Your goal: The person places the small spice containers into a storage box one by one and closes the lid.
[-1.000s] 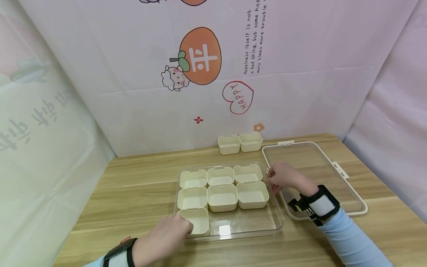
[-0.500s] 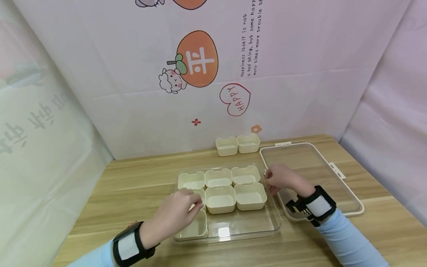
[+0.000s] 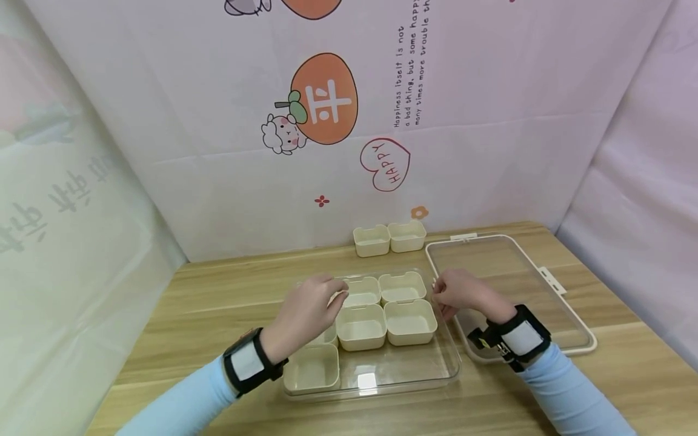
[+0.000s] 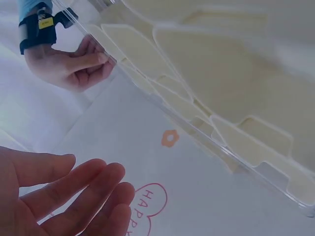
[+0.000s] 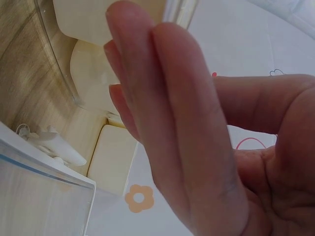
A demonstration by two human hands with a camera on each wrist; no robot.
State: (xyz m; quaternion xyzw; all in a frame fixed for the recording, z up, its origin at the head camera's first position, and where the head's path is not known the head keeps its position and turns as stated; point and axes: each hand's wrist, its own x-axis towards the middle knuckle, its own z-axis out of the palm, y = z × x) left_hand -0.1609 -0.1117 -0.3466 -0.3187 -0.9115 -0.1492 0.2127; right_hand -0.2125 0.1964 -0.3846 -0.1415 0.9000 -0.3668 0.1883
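Observation:
A clear plastic box holds several cream bins, and its front middle and front right show bare floor. My left hand hovers over the left bins with fingers relaxed and nothing in them. In the left wrist view this left hand shows a gap between thumb and fingers. It hides the back-left bin and part of the one before it. The front-left bin stands in the corner. My right hand grips the box's right wall, thumb and fingers at the rim; the right wrist view shows its fingers close up.
Two more cream bins stand side by side behind the box, near the printed cloth. A clear lid with a cream frame lies on the wooden table to the right, close to the box and under my right forearm.
My left hand has lifted off the front-left bin and moved away from me, over the back-left bins. The right hand has stayed at the box's right rim.

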